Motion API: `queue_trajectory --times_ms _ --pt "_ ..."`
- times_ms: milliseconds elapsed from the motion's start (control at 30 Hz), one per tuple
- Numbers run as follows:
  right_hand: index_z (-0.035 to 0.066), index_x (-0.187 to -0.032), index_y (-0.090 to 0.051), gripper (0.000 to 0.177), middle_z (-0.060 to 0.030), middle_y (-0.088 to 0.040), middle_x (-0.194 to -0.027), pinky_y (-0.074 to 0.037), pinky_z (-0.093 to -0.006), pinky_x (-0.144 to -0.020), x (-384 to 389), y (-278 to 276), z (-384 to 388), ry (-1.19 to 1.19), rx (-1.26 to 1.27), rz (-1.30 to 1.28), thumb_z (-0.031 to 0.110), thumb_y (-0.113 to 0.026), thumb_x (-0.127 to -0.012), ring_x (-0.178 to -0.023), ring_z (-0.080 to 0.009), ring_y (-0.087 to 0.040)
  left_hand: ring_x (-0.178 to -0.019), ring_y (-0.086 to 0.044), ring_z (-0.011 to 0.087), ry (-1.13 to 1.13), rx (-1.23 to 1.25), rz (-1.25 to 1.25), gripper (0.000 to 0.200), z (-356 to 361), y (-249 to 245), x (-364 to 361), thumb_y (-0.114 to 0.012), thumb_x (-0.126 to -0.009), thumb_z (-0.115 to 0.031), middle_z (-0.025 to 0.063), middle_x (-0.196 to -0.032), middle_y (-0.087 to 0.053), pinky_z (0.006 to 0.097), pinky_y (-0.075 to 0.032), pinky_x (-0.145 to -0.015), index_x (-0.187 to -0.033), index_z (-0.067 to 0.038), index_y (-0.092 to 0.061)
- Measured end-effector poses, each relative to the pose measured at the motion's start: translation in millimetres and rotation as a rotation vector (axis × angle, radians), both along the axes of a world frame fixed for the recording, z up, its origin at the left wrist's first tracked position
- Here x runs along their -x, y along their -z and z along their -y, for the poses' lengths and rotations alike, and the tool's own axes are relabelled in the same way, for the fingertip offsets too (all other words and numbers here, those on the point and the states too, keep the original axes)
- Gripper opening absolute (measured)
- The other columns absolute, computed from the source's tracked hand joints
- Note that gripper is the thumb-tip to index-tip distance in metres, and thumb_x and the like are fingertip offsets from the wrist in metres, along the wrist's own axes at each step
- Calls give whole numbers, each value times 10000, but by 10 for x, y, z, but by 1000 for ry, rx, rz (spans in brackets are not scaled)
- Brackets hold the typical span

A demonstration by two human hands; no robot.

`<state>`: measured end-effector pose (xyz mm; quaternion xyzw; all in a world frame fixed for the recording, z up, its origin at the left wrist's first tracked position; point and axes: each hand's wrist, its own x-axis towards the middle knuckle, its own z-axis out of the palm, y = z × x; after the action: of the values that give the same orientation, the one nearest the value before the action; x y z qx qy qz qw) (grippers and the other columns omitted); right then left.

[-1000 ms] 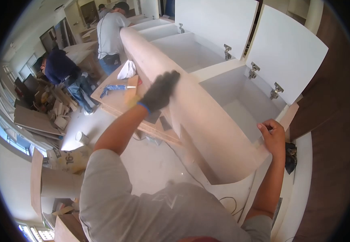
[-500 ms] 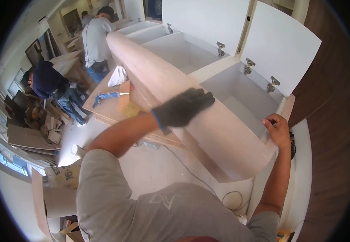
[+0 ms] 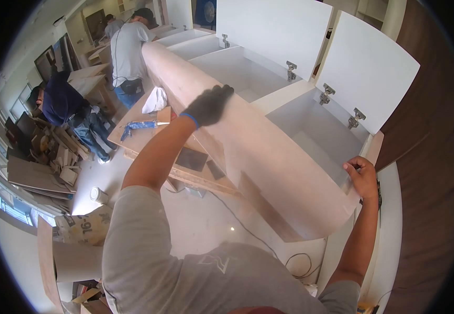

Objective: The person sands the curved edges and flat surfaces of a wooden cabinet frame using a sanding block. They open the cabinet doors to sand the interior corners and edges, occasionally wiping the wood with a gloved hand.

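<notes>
My left hand [image 3: 210,106], in a dark glove with a blue cuff, lies flat with fingers stretched out on the long curved wooden panel [image 3: 269,149]. The panel forms the rounded front of a cabinet. At the cabinet's near end, my bare right hand [image 3: 363,178] has its fingers curled over the end edge, beside the white open compartment [image 3: 316,131]. Two white lids [image 3: 368,68] stand raised on metal hinges [image 3: 327,94] behind the compartments. Below my left arm, dark flat sheets [image 3: 191,159] lie on a wooden board.
A blue caulking gun [image 3: 140,125] and a white cloth [image 3: 156,100] lie on the workbench [image 3: 127,135]. A cable [image 3: 248,225] runs over the floor. One person in grey [image 3: 127,55] and another in dark blue [image 3: 64,99] bend at work. Scrap wood [image 3: 38,172] is piled at left.
My left hand has slid along the curved panel, away from me and to the left, uncovering the dark sheets. The right hand stays at the cabinet's end edge. The view has shifted slightly.
</notes>
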<state>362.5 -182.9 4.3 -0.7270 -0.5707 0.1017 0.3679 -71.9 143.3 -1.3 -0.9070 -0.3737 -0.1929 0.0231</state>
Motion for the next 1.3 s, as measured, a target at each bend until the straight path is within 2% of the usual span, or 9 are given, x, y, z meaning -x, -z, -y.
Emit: queue_trajectory --times_ms 133,367,500,633,833,967,1167,1233,1300 --pt "-13 -947 -748 223 -112 -729 -863 -539 -355 -803 8 -19 -58 21 12 18 188 -825 -889 -826 -221 -683 -1538 -444 370 440 -87 -131 751 603 36 -206 -581 -924 41 183 -1706 -406 469 -355 -1289 -1646 -101 -434" --pt "-12 -933 -714 161 -41 -676 -818 -497 -306 -727 23 -24 -14 -34 -12 20 118 -809 -923 -776 -139 -607 -1287 -590 415 240 -152 51 572 192 283 -207 -573 -912 26 233 -1457 -588 519 -469 -1067 -1481 4 -523" --pt "-12 -935 -722 186 -69 -698 -844 -511 -319 -748 102 -85 -3 -17 13 51 150 -813 -919 -792 -166 -636 -1510 -472 393 607 -221 -69 726 1048 156 -419 -576 -901 46 225 -1655 -459 526 -310 -1294 -1613 5 -436" --pt "-16 -927 -731 243 -107 -720 -865 -528 -337 -779 74 -51 9 -33 -9 1 209 -821 -915 -820 -201 -672 -1365 -534 479 152 143 7 670 663 -57 -205 -572 -870 77 244 -1506 -560 531 -405 -1193 -1529 15 -469" --pt "-24 -926 -729 256 -116 -719 -866 -533 -343 -774 1 -12 -27 -94 -12 -7 218 -814 -932 -818 -211 -677 -1489 -451 430 534 -227 -79 789 1662 205 -700 -602 -874 45 250 -1615 -466 534 -310 -1281 -1633 -3 -394" --pt "-25 -936 -739 282 -135 -732 -886 -543 -362 -788 -76 -35 -36 -192 -56 -26 251 -798 -944 -821 -234 -688 -1477 -447 459 118 -57 22 822 1094 162 -348 -627 -833 75 254 -1630 -468 518 -346 -1255 -1624 -14 -421" --pt "-8 -990 -752 361 -190 -760 -991 -548 -436 -856 -611 -158 -554 -125 -206 82 346 -788 -932 -935 -339 -723 -1589 -355 403 437 -34 -185 776 2695 -87 -1303 -590 -884 22 201 -1702 -393 540 -227 -1329 -1637 -4 -404" --pt "-20 -1003 -761 399 -186 -758 -950 -553 -413 -823 -718 27 -645 -129 -82 187 369 -807 -931 -891 -316 -721 -1569 -378 409 439 -132 -52 756 2224 270 -1130 -598 -882 27 209 -1682 -418 525 -279 -1310 -1619 2 -433" --pt "-28 -1011 -764 433 -195 -756 -936 -556 -412 -807 -784 64 -733 -151 -41 250 395 -813 -929 -877 -321 -722 -1541 -391 434 89 12 -46 794 2105 89 -943 -625 -862 59 228 -1653 -448 488 -295 -1297 -1624 14 -407"
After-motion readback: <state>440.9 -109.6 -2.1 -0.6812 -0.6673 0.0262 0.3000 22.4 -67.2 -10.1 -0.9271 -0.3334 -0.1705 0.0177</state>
